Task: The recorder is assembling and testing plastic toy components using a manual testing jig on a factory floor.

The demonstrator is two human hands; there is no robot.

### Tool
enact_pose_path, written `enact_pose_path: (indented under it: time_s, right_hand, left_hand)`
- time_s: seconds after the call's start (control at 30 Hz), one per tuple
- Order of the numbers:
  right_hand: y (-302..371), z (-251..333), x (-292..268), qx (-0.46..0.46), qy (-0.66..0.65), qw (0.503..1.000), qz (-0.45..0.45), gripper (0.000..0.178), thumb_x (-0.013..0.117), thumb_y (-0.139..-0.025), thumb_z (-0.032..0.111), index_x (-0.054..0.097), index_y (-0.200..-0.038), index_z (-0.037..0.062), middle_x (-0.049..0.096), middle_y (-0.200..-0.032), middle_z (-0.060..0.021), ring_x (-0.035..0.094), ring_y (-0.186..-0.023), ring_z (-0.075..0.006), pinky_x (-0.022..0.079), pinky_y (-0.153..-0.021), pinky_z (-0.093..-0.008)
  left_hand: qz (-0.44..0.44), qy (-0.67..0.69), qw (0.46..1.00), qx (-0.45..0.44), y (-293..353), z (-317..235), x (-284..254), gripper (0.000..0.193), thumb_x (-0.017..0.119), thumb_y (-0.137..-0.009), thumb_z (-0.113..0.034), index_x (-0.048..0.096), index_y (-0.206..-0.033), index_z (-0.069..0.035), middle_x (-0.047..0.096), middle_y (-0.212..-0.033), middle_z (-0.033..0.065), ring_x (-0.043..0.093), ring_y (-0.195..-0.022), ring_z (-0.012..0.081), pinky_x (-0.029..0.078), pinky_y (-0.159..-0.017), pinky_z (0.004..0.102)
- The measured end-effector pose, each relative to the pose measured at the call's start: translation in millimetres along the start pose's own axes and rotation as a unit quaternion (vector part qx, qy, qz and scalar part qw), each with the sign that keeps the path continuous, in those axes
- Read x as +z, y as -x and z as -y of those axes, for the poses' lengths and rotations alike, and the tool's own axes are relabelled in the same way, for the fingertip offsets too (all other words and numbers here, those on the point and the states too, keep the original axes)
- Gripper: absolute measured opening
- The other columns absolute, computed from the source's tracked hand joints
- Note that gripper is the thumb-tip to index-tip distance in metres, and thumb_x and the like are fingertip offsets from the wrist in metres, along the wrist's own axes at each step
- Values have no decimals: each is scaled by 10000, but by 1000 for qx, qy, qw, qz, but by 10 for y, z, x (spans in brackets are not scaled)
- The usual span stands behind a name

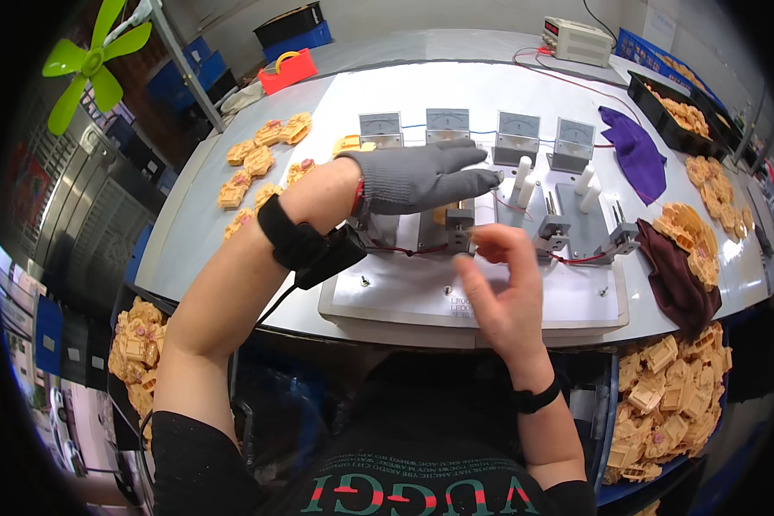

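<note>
One pale worktable (pixel 176 249) carries a broad white board (pixel 387 297), and everything else can be placed from that board. Near its right front corner, below the table's edge, lies a deep heap of tan plastic parts (pixel 671 404); to its left, more tan parts (pixel 258 162) sit scattered on the tabletop, and a purple cloth (pixel 636 159) lies at its right. Over the board's left and middle stretches the left hand (pixel 426 179), in a grey glove, palm down, fingers straight and nearly flat, with no grip showing. At the board's middle front is the bare right hand (pixel 512 288), half curled, thumb standing apart from the fingers. Four meters (pixel 448 123) line the board's back. The second metal clamp (pixel 459 234) from the board's left is just beside the right fingertips, and a tan part (pixel 439 214) shows behind it, below the gloved palm and partly covered. The step in hand looks like handling at this clamp, and the next move calls for steady fingertips clear of the wiring. Whether the right fingers touch or pinch anything there, I cannot tell.
</note>
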State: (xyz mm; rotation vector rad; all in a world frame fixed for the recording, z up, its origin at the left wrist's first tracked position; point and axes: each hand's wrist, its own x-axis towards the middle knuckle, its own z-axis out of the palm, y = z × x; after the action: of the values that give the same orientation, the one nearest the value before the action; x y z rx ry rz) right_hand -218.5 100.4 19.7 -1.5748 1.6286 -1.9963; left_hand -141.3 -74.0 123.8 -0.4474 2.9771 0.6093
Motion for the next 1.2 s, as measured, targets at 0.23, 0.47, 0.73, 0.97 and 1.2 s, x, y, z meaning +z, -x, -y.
enact_pose_path:
  time_s: [0.23, 0.47, 0.73, 0.97, 1.2]
  right_hand:
    - [48, -3, -63, 29, 35, 999, -7, 187, 679, -822, 43, 575, -976, 25, 564, -909, -80, 554, -815, -184, 449, -743, -289]
    - [3, 51, 26, -26, 186, 962, 196, 137, 690, -770, 87, 621, -888, 69, 589, -815, -37, 577, -806, -220, 418, -706, -348]
    - [9, 25, -18, -7, 162, 964, 213, 111, 650, -786, 54, 625, -895, 54, 585, -821, -58, 573, -803, -236, 421, -741, -345]
    - [-12, 24, -28, -20, 158, 962, 221, 96, 613, -821, 36, 622, -914, 60, 584, -838, -73, 565, -830, -266, 411, -741, -365]
    - [-15, 2, -19, -8, 135, 966, 220, 91, 618, -829, 50, 624, -921, 54, 589, -839, -76, 571, -825, -265, 412, -742, -362]
  left_hand:
    - [-264, 60, 962, -26, 1007, 205, -344, 523, 541, -953, -367, 466, -1346, -29, 497, -1332, 174, 555, -1145, 254, 457, -964, 340]
    - [-65, -107, 915, -384, 2030, 888, 461, 615, 591, -869, -414, 456, -1349, -55, 413, -1418, 207, 394, -1311, 355, 348, -1073, 398]
    - [-157, -80, 880, -441, 1911, 1098, 961, 624, 654, -794, -295, 432, -1337, -83, 428, -1382, 161, 456, -1238, 330, 412, -1009, 404]
    - [-237, -42, 896, -373, 1954, 1222, 1124, 557, 657, -766, -181, 474, -1277, -56, 502, -1283, 166, 488, -1187, 334, 425, -977, 407]
    - [-443, 375, 766, -277, 2120, 1114, 1022, 444, 589, -889, -184, 470, -1278, -4, 625, -1014, 86, 610, -897, 123, 506, -755, 251]
